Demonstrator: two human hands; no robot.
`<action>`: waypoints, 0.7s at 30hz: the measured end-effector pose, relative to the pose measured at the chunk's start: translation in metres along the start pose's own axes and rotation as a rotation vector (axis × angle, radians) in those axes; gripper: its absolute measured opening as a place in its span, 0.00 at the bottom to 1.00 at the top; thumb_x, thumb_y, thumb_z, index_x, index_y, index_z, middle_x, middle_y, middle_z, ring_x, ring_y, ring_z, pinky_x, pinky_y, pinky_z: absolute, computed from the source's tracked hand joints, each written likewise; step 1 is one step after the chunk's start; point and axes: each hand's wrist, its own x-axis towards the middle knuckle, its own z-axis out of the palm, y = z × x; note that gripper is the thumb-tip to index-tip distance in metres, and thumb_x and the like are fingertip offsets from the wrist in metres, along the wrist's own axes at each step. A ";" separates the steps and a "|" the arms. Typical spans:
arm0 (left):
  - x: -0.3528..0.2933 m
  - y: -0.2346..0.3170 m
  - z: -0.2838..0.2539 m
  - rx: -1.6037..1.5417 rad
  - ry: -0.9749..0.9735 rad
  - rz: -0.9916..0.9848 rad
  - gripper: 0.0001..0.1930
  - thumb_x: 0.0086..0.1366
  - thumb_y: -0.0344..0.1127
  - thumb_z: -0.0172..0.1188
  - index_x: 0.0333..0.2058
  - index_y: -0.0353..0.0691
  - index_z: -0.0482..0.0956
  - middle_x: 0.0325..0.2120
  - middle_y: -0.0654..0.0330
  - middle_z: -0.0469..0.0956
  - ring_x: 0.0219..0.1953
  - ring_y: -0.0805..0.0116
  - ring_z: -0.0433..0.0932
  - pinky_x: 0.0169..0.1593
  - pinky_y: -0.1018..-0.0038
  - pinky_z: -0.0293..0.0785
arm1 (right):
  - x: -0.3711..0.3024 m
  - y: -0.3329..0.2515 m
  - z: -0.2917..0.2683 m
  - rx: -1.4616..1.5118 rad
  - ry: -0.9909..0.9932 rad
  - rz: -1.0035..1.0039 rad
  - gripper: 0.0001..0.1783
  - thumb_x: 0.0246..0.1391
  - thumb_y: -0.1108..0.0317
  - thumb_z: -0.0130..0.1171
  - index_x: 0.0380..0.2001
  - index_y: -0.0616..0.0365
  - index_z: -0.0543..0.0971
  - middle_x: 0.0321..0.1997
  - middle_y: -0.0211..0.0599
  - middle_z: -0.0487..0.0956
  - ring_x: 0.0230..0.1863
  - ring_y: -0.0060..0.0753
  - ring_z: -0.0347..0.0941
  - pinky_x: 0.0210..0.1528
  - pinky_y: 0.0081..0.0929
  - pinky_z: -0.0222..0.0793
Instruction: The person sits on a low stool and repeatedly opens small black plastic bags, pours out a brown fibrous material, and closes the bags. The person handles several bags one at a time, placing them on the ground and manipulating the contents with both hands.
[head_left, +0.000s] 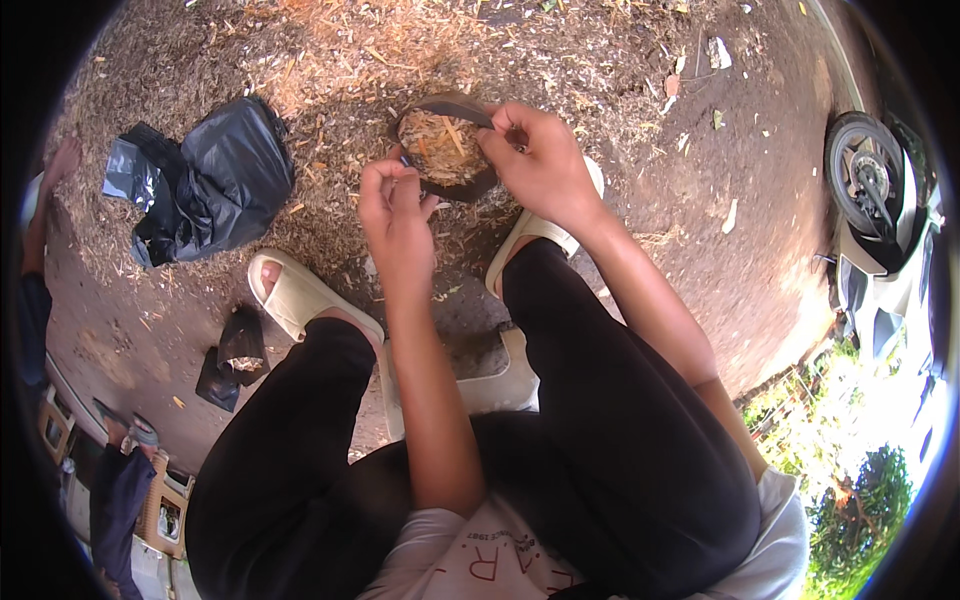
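Between my feet, both hands hold the rim of a round black plastic planting bag. Wood shavings, brown and straw-coloured, fill it nearly to the top. My left hand pinches the near left edge, its fingers bent together. On the far right side of the rim, my right hand is closed, thumb and fingers gripping the plastic. The bag's lower part is hidden from above.
Loose shavings cover the soil ahead. A large black plastic bag lies left, with smaller black planting bags nearer. I sit on a low pale stool. A motorcycle stands right. Other people's limbs show at the left.
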 end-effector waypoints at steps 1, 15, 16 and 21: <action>0.000 0.001 -0.001 0.007 0.020 -0.006 0.02 0.74 0.33 0.54 0.40 0.45 0.72 0.42 0.65 0.70 0.44 0.76 0.71 0.49 0.70 0.77 | 0.000 -0.004 0.001 0.014 -0.006 -0.006 0.12 0.62 0.68 0.61 0.27 0.63 0.75 0.37 0.44 0.85 0.35 0.27 0.80 0.34 0.30 0.73; 0.005 0.005 0.002 -0.123 0.211 0.010 0.10 0.73 0.32 0.58 0.43 0.32 0.69 0.46 0.47 0.73 0.50 0.56 0.80 0.51 0.62 0.86 | 0.018 0.019 0.008 0.090 -0.178 -0.031 0.18 0.59 0.66 0.69 0.49 0.59 0.78 0.52 0.41 0.83 0.50 0.31 0.81 0.46 0.30 0.78; 0.005 0.003 0.004 -0.092 0.208 0.014 0.10 0.73 0.33 0.59 0.43 0.32 0.69 0.44 0.46 0.74 0.48 0.56 0.81 0.50 0.63 0.87 | 0.016 0.017 0.008 0.022 -0.193 -0.037 0.18 0.59 0.66 0.69 0.50 0.59 0.78 0.52 0.41 0.83 0.50 0.31 0.81 0.46 0.29 0.78; 0.010 -0.010 -0.001 0.071 0.189 -0.018 0.11 0.72 0.32 0.59 0.42 0.29 0.70 0.37 0.47 0.80 0.38 0.57 0.85 0.44 0.66 0.88 | 0.008 0.021 0.016 0.035 -0.140 -0.129 0.22 0.57 0.58 0.69 0.50 0.56 0.78 0.41 0.50 0.84 0.44 0.46 0.83 0.46 0.39 0.77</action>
